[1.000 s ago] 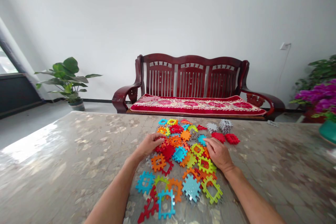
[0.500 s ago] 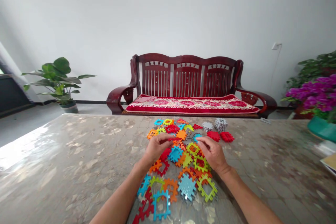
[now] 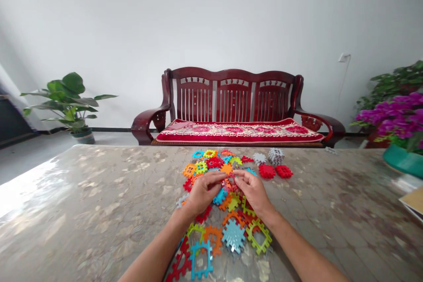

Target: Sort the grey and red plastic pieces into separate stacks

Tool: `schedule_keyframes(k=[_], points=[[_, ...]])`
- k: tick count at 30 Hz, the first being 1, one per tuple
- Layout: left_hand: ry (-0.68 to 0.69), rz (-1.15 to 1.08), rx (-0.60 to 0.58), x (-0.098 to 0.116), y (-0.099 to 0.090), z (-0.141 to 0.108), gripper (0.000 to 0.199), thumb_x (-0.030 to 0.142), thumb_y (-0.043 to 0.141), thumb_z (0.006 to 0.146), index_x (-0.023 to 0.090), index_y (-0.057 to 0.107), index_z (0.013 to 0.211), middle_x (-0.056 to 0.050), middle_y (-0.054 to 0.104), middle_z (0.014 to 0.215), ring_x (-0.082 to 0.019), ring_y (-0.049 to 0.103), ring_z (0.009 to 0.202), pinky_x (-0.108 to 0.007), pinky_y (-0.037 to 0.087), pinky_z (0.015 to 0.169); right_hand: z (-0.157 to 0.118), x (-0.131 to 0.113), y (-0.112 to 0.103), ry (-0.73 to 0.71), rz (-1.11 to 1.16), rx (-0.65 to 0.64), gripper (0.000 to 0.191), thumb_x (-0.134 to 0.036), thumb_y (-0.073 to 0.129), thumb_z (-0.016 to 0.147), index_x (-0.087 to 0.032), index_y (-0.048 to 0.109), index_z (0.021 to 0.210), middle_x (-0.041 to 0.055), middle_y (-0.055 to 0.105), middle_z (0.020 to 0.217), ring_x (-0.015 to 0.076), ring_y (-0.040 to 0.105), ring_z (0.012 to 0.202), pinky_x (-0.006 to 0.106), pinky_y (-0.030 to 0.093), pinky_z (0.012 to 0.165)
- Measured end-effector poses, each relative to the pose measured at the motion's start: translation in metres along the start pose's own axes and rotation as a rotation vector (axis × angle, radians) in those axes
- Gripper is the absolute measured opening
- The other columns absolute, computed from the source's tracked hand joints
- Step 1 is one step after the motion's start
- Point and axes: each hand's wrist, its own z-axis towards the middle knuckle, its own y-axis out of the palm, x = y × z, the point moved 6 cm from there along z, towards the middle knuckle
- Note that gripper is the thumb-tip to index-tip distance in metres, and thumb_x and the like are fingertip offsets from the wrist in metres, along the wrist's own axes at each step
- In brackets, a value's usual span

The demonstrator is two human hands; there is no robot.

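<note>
Over the middle of the table, my left hand (image 3: 205,190) and my right hand (image 3: 254,190) are close together, fingers bent inward. Between their fingertips is a red interlocking plastic tile (image 3: 230,180), pinched from both sides and partly covered by fingers. Below and around lie loose notched tiles: an orange one (image 3: 226,168) just beyond the fingertips, a blue one (image 3: 220,196) by my left hand, and a yellow-green one (image 3: 234,202) nearer me. A light blue tile (image 3: 234,235), a blue frame tile (image 3: 201,259) and a yellow-green frame tile (image 3: 259,235) lie closest to me.
Small grey stacks (image 3: 276,156) and red tiles (image 3: 266,171) sit at the back right of the patterned tabletop (image 3: 109,211). Purple flowers in a teal pot (image 3: 405,161) stand at the right edge. A wooden bench (image 3: 231,97) is beyond the table.
My right hand has come in leftward to the red tile, which only my left hand held before. The hands are now nearly touching, and the view has shifted slightly.
</note>
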Motion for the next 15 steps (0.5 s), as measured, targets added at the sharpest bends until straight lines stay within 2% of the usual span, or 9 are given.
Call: schedule_keyframes(k=[4, 6, 9, 12, 15], points=[[-0.297, -0.226, -0.073, -0.012, 0.004, 0.0, 0.031, 0.031, 0.062, 0.081, 0.018, 0.074, 0.107, -0.003, 0.075, 0.086, -0.016, 0.067, 0.073, -0.027, 0.054, 0.069, 0.003, 0.001, -0.006, -0.079, -0.119, 0.036, 0.028, -0.038, 0.061, 0.078, -0.018, 0.071, 0.095, 0.0046, 0.074, 0.084, 0.02, 0.066, 0.076, 0.032, 0.052, 0.07], [-0.391, -0.315, -0.089, -0.016, 0.007, -0.002, 0.036, 0.036, 0.068, 0.077, 0.016, 0.073, 0.106, -0.001, 0.072, 0.075, -0.013, 0.064, 0.063, -0.024, 0.052, 0.062, 0.003, 0.0, -0.005, -0.124, -0.162, 0.032, 0.025, -0.036, 0.059, 0.081, -0.019, 0.072, 0.094, 0.0049, 0.075, 0.089, 0.021, 0.067, 0.081, 0.033, 0.052, 0.076], [-0.456, -0.404, -0.086, -0.021, 0.01, -0.003, 0.042, 0.036, 0.077, 0.068, 0.013, 0.071, 0.102, 0.002, 0.066, 0.066, -0.01, 0.059, 0.056, -0.022, 0.05, 0.057, 0.002, -0.004, -0.002, -0.179, -0.217, 0.027, 0.023, -0.034, 0.057, 0.084, -0.021, 0.072, 0.096, 0.0047, 0.074, 0.092, 0.0208, 0.067, 0.084, 0.034, 0.053, 0.079], [-0.479, -0.449, -0.036, -0.024, 0.008, -0.004, 0.045, 0.035, 0.08, 0.064, 0.014, 0.067, 0.102, 0.004, 0.064, 0.066, -0.009, 0.059, 0.054, -0.021, 0.05, 0.057, -0.003, -0.013, 0.0, -0.271, -0.324, 0.04, 0.024, -0.031, 0.06, 0.084, -0.021, 0.07, 0.104, 0.006, 0.072, 0.101, 0.0201, 0.066, 0.084, 0.036, 0.054, 0.079], [-0.478, -0.479, -0.004, -0.022, 0.007, -0.004, 0.048, 0.033, 0.08, 0.063, 0.015, 0.062, 0.104, 0.005, 0.063, 0.065, -0.01, 0.061, 0.055, -0.022, 0.052, 0.058, -0.011, -0.029, 0.004, -0.459, -0.479, 0.04, 0.035, -0.026, 0.069, 0.078, -0.024, 0.067, 0.113, 0.0075, 0.067, 0.116, 0.0232, 0.063, 0.101, 0.04, 0.052, 0.091]])
